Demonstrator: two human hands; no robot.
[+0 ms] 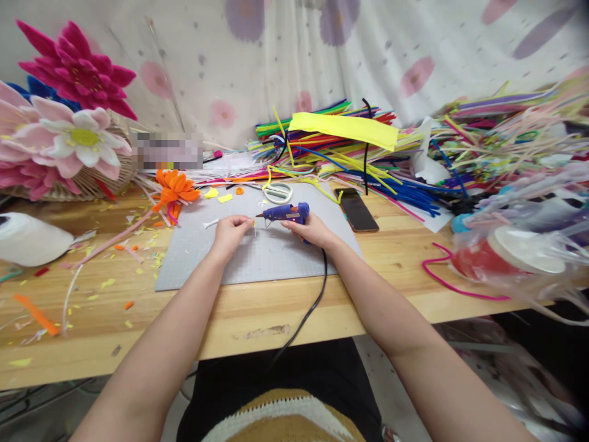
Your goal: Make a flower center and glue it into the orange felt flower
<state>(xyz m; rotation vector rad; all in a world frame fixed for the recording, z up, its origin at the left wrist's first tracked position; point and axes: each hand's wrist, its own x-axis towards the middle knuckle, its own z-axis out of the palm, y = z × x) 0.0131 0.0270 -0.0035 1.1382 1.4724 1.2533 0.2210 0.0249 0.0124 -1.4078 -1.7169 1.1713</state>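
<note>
I see right fingers (297,228) gripping a blue glue gun (284,213), left fingers (243,223) pinching a small piece (255,228) near its nozzle (260,215).

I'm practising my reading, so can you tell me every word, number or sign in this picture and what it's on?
No words, numbers or signs can be read here.
Blue glue gun in the right hand: small pale mark, too small to read.
Pixelated patch behind the orange flower: blurred out.
Phone: dark screen, no text showing.
</note>
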